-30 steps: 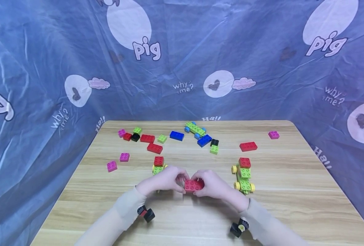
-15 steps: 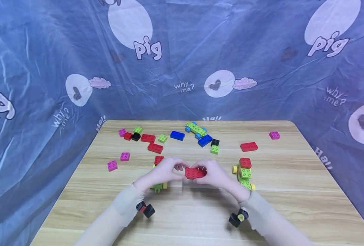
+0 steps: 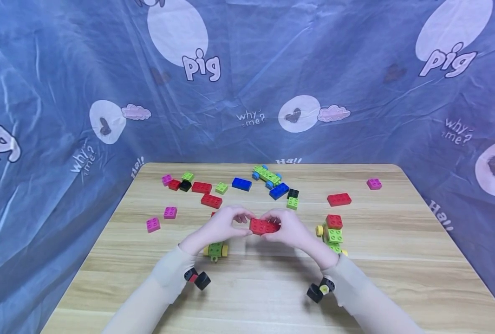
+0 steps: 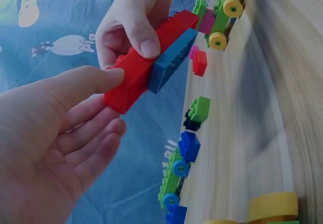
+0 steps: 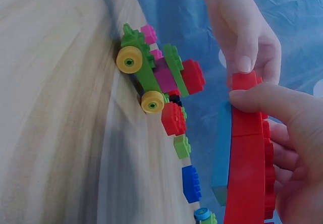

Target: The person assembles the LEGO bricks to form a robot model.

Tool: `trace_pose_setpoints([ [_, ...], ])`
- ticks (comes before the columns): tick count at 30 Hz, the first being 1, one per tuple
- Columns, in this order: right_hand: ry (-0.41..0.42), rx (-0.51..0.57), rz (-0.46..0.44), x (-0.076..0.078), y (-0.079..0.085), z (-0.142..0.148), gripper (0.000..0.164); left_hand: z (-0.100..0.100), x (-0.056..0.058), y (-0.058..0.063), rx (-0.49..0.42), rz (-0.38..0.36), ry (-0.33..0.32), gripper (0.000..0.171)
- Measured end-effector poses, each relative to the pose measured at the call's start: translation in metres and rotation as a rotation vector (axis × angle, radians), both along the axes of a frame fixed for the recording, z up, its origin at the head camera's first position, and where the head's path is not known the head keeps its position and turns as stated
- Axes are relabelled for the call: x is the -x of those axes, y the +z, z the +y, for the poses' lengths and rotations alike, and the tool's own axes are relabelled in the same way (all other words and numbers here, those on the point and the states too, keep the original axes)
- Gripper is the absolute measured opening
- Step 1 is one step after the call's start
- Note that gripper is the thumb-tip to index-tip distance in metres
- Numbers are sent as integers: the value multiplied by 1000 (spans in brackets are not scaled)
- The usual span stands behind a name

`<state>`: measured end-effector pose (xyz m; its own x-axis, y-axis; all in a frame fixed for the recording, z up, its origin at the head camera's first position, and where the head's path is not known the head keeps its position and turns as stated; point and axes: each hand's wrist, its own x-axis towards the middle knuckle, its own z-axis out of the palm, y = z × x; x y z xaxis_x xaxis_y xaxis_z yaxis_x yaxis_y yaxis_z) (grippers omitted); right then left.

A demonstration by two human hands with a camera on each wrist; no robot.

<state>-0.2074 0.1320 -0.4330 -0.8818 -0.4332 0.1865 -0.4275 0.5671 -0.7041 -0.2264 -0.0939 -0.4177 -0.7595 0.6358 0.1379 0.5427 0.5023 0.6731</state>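
Note:
Between both hands, raised off the table, are red bricks (image 3: 259, 226) joined to a blue brick (image 4: 171, 60) underneath. A seam in the right wrist view splits the red part into at least two bricks. My left hand (image 3: 224, 223) pinches one red end between thumb and fingers. Toward the other end, my right hand (image 3: 288, 226) grips the red bricks, its thumb lying along their side. Beside the left forearm stands a green toy car (image 3: 215, 250) with yellow wheels, partly hidden by that hand. Another yellow-wheeled car (image 3: 334, 235), topped by a red brick, stands beyond the right wrist.
Loose blocks lie along the far side: red bricks (image 3: 211, 201), blue bricks (image 3: 241, 184), and a green car base (image 3: 266, 175) with blue wheels. Pink blocks (image 3: 170, 212) are at left, and a red brick (image 3: 339, 199) is at right. A blue cloth (image 3: 247, 83) hangs behind the table.
Both hands have lifted the joined bricks and moved them up the view, away from the person. More of the near end of the left car now shows.

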Motion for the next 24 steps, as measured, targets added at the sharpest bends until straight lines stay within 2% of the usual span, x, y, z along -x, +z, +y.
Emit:
trace_pose_setpoints([
  [9, -14, -7, -2, 1, 4, 1, 33, -7, 4, -4, -122, 29, -9, 45],
  [14, -20, -23, 0, 2, 0, 4, 35, -18, 9, -5, -180, 73, 30, 48],
  [17, -31, -27, -5, 3, -2, 6, 35, -26, 12, -6, -183, 87, 65, 49],
  [21, -38, -27, -5, 5, -2, 7, 36, -37, 16, -8, -180, 56, 124, 51],
  [24, -43, -34, -3, 6, -1, 8, 38, -46, 20, -13, -192, 2, 157, 53],
])
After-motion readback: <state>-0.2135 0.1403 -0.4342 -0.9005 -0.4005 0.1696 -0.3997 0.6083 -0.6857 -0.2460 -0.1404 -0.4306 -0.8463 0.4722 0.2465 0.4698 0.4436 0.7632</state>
